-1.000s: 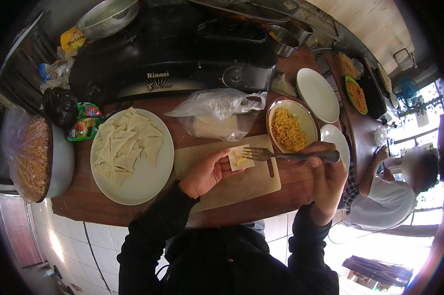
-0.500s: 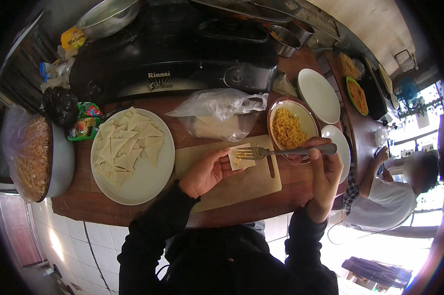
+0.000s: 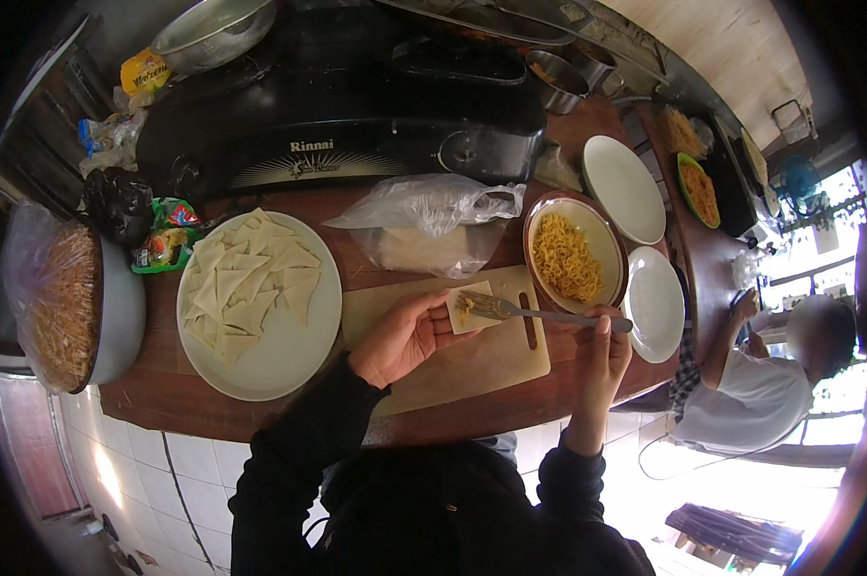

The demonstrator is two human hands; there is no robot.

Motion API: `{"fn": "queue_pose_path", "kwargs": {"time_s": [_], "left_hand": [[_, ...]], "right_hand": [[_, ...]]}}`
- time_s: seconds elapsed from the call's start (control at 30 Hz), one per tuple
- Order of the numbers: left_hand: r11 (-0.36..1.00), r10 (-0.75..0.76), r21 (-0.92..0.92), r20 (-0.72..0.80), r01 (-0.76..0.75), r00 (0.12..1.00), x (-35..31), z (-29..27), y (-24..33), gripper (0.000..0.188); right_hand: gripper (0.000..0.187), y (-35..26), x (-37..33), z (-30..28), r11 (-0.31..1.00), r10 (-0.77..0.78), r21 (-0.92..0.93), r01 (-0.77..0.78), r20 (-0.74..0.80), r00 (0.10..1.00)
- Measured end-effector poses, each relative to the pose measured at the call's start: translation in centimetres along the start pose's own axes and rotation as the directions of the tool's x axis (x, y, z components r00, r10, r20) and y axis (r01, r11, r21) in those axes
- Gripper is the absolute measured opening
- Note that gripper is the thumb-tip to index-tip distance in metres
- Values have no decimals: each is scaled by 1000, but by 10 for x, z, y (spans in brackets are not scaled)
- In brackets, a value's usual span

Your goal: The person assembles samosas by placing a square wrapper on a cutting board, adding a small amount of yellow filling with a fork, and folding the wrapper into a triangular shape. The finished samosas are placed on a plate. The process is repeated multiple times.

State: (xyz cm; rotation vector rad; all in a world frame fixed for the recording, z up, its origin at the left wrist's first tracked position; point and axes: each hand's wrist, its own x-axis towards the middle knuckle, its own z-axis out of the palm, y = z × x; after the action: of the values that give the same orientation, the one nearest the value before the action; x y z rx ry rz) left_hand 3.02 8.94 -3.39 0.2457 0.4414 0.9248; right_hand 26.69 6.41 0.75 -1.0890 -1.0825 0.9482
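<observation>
Over the cutting board (image 3: 433,384) my left hand (image 3: 405,336) holds a square dough wrapper (image 3: 480,315) by its left side, thumb along the upper edge and fingers beneath. A small clump of yellow noodles lies on the wrapper. My right hand (image 3: 604,360) pinches the handle of a fork (image 3: 558,315), whose tines touch those noodles. Behind the fork stands a brown-rimmed bowl (image 3: 618,257) of yellow noodles (image 3: 566,261). To the left, a white plate (image 3: 285,370) carries several folded triangular wrappers (image 3: 246,278). A clear plastic bag (image 3: 424,240) with pale wrappers inside lies behind the board.
A black gas stove (image 3: 337,125) spans the back. Two white plates (image 3: 626,187) stand right of the bowl. At the far left is a large pot (image 3: 124,298) of brownish strips under plastic. A person in a white shirt (image 3: 750,394) is at another counter, right.
My right hand has moved left and slightly down. The fork has turned, its tines now lower and pressed onto the noodles on the wrapper. My left hand stays nearly still.
</observation>
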Motion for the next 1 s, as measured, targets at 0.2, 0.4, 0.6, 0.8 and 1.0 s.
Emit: {"fn": "queue_pose_path", "kwargs": {"time_s": [0.2,0.4,0.6,0.8,1.0], "left_hand": [[999,23,29,-4,-23,1000,-1,-1,6,37],[999,24,27,-27,-24,999,0,1,6,36],[998,34,49,-27,-33,999,-1,2,6,36],[994,50,100,-57,-44,997,0,3,3,37],[990,47,134,-42,-41,998,0,-1,2,36]], "right_hand": [[17,-15,2,-8,986,-104,-128,102,-10,994],[14,-25,1,-6,959,-210,-191,208,7,978],[18,-16,-5,-9,907,-209,-364,213,51,977],[17,-9,-12,-12,931,-226,-295,215,-1,974],[15,1,-20,-5,963,-220,-167,210,-42,975]]}}
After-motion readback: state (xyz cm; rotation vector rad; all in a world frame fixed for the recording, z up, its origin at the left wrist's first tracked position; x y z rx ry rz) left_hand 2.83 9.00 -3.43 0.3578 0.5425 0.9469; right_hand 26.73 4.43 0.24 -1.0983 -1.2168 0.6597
